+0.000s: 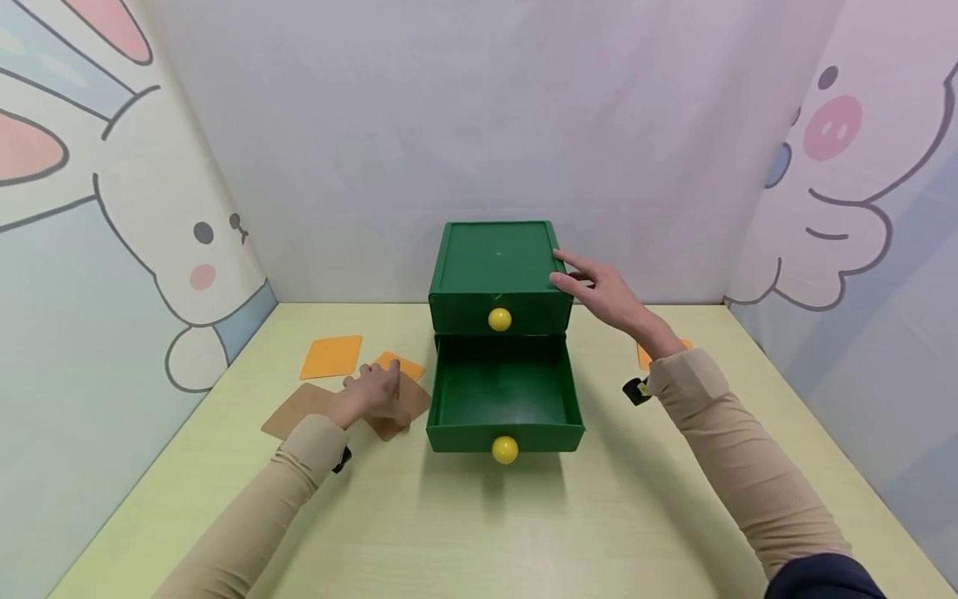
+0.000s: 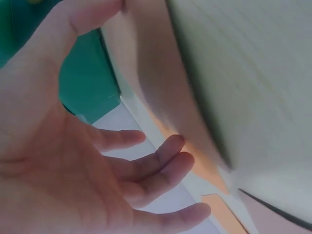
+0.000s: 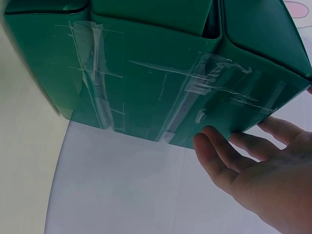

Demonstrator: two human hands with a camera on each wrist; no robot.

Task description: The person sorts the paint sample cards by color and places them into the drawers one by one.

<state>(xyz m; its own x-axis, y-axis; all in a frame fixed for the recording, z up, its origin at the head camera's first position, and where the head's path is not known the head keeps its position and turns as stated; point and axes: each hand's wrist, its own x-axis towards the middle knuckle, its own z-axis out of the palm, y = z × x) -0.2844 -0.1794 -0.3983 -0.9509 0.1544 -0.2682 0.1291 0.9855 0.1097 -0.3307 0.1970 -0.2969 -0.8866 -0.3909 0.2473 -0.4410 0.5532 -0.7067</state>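
Observation:
A green drawer cabinet (image 1: 497, 258) with yellow round knobs stands mid-table. Its lower drawer (image 1: 505, 387) is pulled out and bare inside; the upper drawer (image 1: 464, 314) is in. To its left, my left hand (image 1: 377, 391) spans a brown square card (image 1: 415, 395), thumb at one edge and fingertips at the opposite one. The card (image 2: 163, 63) bows up from the table in the left wrist view. My right hand (image 1: 606, 291) rests at the cabinet's upper right edge, fingers loosely bent; clear tape (image 3: 95, 68) shows on the cabinet's side in the right wrist view.
Another brown card (image 1: 295, 409) lies under the left wrist. Behind are an orange card (image 1: 332, 357) and a second orange card (image 1: 407, 366), partly covered. More orange (image 1: 644, 356) shows beside the right wrist. Cartoon-printed side walls and a plain back wall (image 1: 359, 150) enclose the table.

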